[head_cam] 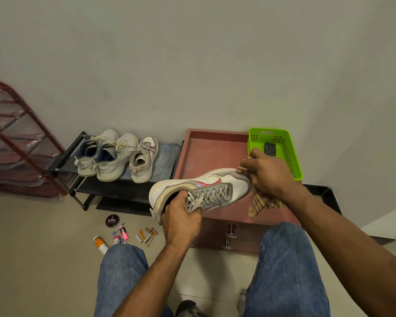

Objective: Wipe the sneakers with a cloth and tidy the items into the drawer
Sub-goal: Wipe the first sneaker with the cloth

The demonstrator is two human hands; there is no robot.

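Observation:
My left hand (pixel 181 221) grips a white sneaker with red side marks (pixel 201 187) by its opening and laces, holding it on its side above the open reddish drawer (pixel 206 154). My right hand (pixel 269 172) is closed on a checked tan cloth (pixel 261 202), pressed against the sneaker's toe. The cloth's loose end hangs below my hand. Its matching sneaker (pixel 144 159) and a pair of cream sneakers (pixel 103 154) stand on the low black shoe rack (pixel 167 152).
A green plastic basket (pixel 288 152) holding a black remote (pixel 270 149) sits at the drawer's right. On the floor lie a round polish tin (pixel 112 221), an orange-capped bottle (pixel 100 244) and several small items (pixel 144 235). A red rack (pixel 16 143) stands left.

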